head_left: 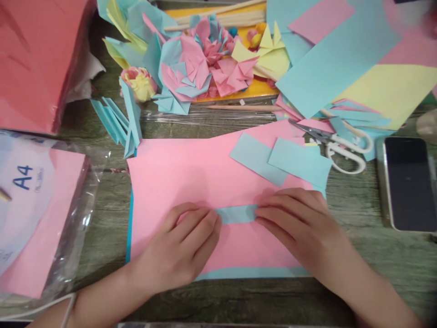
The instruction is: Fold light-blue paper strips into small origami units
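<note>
A craft table [357,205], wider room unclear: paper flowers [191,64] at 12 o'clock, white-handled scissors [332,137] at 3, an A4 paper pack [37,218] at 9.

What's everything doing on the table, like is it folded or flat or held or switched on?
Blue strip: held at both ends by the left hand and right hand
Pink sheet: spread flat
Folded blue papers: creased
Scissors: lying down, not held
Phone: screen dark
A4 pack: in clear plastic

Plastic paper pkg [63,200] w/ “A4” label [22,177] (smaller print [40,181] illegible).
</note>
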`<state>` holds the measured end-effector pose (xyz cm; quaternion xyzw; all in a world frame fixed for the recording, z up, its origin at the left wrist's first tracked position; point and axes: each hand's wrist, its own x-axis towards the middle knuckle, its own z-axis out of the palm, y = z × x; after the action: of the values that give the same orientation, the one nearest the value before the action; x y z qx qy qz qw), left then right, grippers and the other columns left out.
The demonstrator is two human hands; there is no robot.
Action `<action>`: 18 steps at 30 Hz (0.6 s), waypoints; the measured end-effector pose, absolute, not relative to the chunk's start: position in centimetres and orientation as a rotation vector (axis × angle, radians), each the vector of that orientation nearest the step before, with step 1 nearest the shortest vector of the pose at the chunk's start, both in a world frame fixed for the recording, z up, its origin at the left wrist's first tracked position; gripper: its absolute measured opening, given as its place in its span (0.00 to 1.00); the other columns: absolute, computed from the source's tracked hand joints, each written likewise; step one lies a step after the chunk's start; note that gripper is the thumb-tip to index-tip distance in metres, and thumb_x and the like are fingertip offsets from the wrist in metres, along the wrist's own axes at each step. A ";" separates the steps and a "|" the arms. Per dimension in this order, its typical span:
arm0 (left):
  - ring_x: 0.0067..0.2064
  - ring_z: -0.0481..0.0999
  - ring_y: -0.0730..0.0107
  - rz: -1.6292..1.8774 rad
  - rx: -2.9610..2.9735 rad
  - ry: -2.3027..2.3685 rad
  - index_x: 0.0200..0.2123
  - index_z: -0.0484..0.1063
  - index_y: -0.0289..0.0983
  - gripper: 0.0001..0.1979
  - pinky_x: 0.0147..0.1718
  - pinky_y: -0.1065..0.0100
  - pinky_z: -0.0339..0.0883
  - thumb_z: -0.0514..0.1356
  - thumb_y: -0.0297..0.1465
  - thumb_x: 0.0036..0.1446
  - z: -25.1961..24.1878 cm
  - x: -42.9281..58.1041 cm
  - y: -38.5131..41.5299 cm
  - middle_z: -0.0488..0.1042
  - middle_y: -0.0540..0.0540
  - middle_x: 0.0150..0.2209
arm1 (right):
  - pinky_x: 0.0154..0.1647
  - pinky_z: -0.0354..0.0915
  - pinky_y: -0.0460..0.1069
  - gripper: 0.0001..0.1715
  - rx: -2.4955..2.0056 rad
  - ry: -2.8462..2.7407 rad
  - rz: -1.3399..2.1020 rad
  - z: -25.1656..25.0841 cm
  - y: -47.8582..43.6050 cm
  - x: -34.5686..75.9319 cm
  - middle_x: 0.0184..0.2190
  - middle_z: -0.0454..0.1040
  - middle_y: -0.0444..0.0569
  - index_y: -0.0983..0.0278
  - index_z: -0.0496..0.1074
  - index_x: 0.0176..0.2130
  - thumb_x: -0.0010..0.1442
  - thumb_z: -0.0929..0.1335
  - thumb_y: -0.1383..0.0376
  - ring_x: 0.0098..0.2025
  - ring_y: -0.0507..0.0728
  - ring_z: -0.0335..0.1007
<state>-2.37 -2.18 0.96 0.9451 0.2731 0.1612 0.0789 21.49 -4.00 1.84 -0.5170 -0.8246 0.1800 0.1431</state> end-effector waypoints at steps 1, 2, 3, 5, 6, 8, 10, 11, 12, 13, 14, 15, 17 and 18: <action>0.40 0.69 0.63 0.503 2.835 0.848 0.38 0.70 0.30 0.09 0.38 0.60 0.60 0.54 0.22 0.53 0.9 -2.3 -2.3 0.72 0.42 0.35 | 0.42 0.57 0.53 0.08 -1.491 -2.378 0.515 1.8 -4.0 21.5 0.39 0.72 0.46 0.61 0.70 0.37 0.56 0.63 0.68 0.44 0.56 0.63; 0.39 0.69 0.64 0.516 2.833 0.871 0.38 0.70 0.30 0.09 0.36 0.61 0.60 0.54 0.22 0.53 0.8 -2.3 -2.4 0.72 0.42 0.34 | 0.42 0.57 0.53 0.08 -1.493 -2.374 0.515 1.8 -4.1 21.4 0.39 0.72 0.46 0.61 0.70 0.37 0.56 0.64 0.68 0.44 0.56 0.63; 0.38 0.69 0.64 0.528 2.823 0.886 0.38 0.70 0.30 0.09 0.35 0.61 0.60 0.53 0.22 0.54 0.8 -2.3 -2.4 0.72 0.43 0.33 | 0.42 0.57 0.53 0.08 -1.495 -2.369 0.518 1.8 -4.1 21.4 0.39 0.72 0.46 0.61 0.70 0.37 0.56 0.64 0.68 0.44 0.56 0.63; 0.37 0.68 0.64 0.530 2.793 0.877 0.38 0.70 0.30 0.09 0.34 0.62 0.60 0.52 0.22 0.55 0.7 -2.3 -2.5 0.72 0.42 0.33 | 0.43 0.57 0.53 0.08 -1.499 -2.357 0.520 1.8 -4.1 21.4 0.38 0.72 0.46 0.61 0.70 0.37 0.56 0.64 0.68 0.44 0.56 0.63; 0.37 0.68 0.64 0.526 2.780 0.867 0.38 0.70 0.29 0.09 0.34 0.62 0.60 0.52 0.23 0.54 0.7 -2.3 -2.5 0.72 0.42 0.33 | 0.42 0.57 0.53 0.08 -1.503 -2.353 0.521 1.8 -4.2 21.3 0.38 0.72 0.46 0.61 0.70 0.37 0.55 0.64 0.68 0.43 0.56 0.63; 0.37 0.68 0.63 0.524 2.766 0.864 0.37 0.70 0.29 0.09 0.33 0.63 0.61 0.53 0.23 0.54 0.7 -2.3 -2.4 0.72 0.41 0.33 | 0.42 0.56 0.53 0.08 -1.514 -2.343 0.511 1.9 -4.2 21.3 0.38 0.73 0.45 0.61 0.70 0.37 0.56 0.64 0.68 0.43 0.55 0.63; 0.37 0.68 0.63 0.526 2.763 0.859 0.37 0.70 0.29 0.08 0.32 0.63 0.62 0.54 0.23 0.53 0.8 -2.3 -2.3 0.72 0.41 0.33 | 0.42 0.56 0.52 0.08 -1.517 -2.344 0.500 1.9 -4.2 21.3 0.38 0.73 0.45 0.61 0.70 0.38 0.56 0.64 0.67 0.43 0.55 0.63; 0.37 0.68 0.63 0.532 2.764 0.850 0.37 0.70 0.28 0.08 0.32 0.63 0.63 0.53 0.22 0.53 0.8 -2.3 -2.3 0.72 0.41 0.33 | 0.42 0.56 0.52 0.08 -1.519 -2.345 0.495 1.9 -4.2 21.3 0.38 0.73 0.45 0.61 0.70 0.38 0.56 0.64 0.67 0.44 0.56 0.63; 0.37 0.68 0.63 0.542 2.764 0.837 0.37 0.70 0.28 0.08 0.32 0.63 0.63 0.53 0.22 0.54 0.8 -2.2 -2.3 0.72 0.40 0.33 | 0.42 0.56 0.52 0.08 -1.519 -2.348 0.492 1.9 -4.2 21.2 0.38 0.73 0.45 0.61 0.70 0.38 0.56 0.64 0.67 0.44 0.56 0.63; 0.38 0.68 0.63 0.552 2.764 0.818 0.37 0.70 0.28 0.09 0.32 0.62 0.63 0.52 0.22 0.54 0.8 -2.2 -2.2 0.72 0.40 0.33 | 0.42 0.56 0.52 0.08 -1.522 -2.351 0.491 1.9 -4.3 21.2 0.38 0.73 0.45 0.61 0.70 0.38 0.56 0.64 0.67 0.44 0.56 0.63; 0.38 0.69 0.63 0.559 2.765 0.797 0.37 0.70 0.27 0.09 0.33 0.62 0.64 0.52 0.22 0.54 0.7 -2.2 -2.2 0.72 0.39 0.34 | 0.42 0.55 0.52 0.08 -1.523 -2.351 0.489 1.9 -4.3 21.2 0.38 0.73 0.45 0.61 0.70 0.38 0.56 0.64 0.67 0.44 0.56 0.63; 0.39 0.69 0.63 0.566 2.766 0.779 0.36 0.70 0.27 0.09 0.33 0.62 0.64 0.52 0.22 0.54 0.7 -2.2 -2.2 0.73 0.39 0.34 | 0.42 0.55 0.52 0.08 -1.525 -2.348 0.486 1.9 -4.3 21.2 0.38 0.73 0.45 0.61 0.70 0.38 0.56 0.64 0.67 0.44 0.56 0.63; 0.39 0.69 0.62 0.566 2.775 0.761 0.36 0.70 0.28 0.08 0.34 0.63 0.64 0.52 0.22 0.54 0.6 -2.3 -2.2 0.73 0.39 0.35 | 0.42 0.55 0.52 0.08 -1.524 -2.345 0.481 1.9 -4.4 21.2 0.38 0.73 0.45 0.61 0.70 0.38 0.56 0.64 0.67 0.44 0.56 0.63; 0.39 0.69 0.63 0.567 2.780 0.765 0.36 0.70 0.28 0.08 0.34 0.63 0.64 0.53 0.22 0.54 0.6 -2.3 -2.2 0.73 0.40 0.35 | 0.42 0.54 0.52 0.08 -1.524 -2.344 0.479 2.0 -4.4 21.1 0.38 0.73 0.45 0.61 0.70 0.38 0.56 0.64 0.67 0.44 0.56 0.62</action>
<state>-2.29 -2.25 0.58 0.9412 0.2590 0.1919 0.1012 21.14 -4.41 1.96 -0.5310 -0.8167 0.1670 0.1518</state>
